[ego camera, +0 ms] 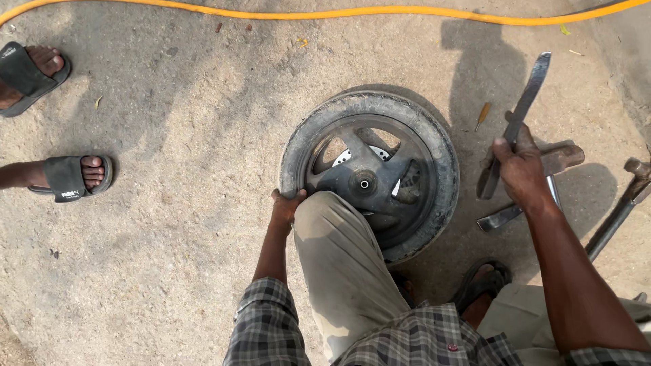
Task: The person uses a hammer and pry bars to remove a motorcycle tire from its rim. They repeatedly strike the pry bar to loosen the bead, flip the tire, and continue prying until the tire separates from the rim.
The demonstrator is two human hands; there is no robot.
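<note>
Head view, looking down on sandy concrete ground (169, 224)

Wheel (370, 175): small black scooter wheel, tyre on the rim, lying flat on the ground just ahead of the person. Spoked hub faces up, brake disc visible through the spokes. The person's knee (332, 230), in grey trousers, presses on the near part of the wheel and covers it.

Left hand (286, 205): fingers curled closed over the tyre's left near edge, beside the knee; grip clamped on the tyre.

Right hand (521, 166): off to the right of the wheel, closed around a long flat tyre lever (517, 125) near its middle. The lever's upper end points away and to the right; its lower end sits close to the ground.

Under and beside that hand: a second flat metal bar (502, 218) and a hammer (563, 156) on the ground. Another hammer (620, 213) at the right edge. A small screwdriver (482, 116) lies near the tyre's far right.

Yellow hose (325, 13) runs across the top. Another person's two sandalled feet (68, 176) stand at the left edge, well apart from the wheel
</note>
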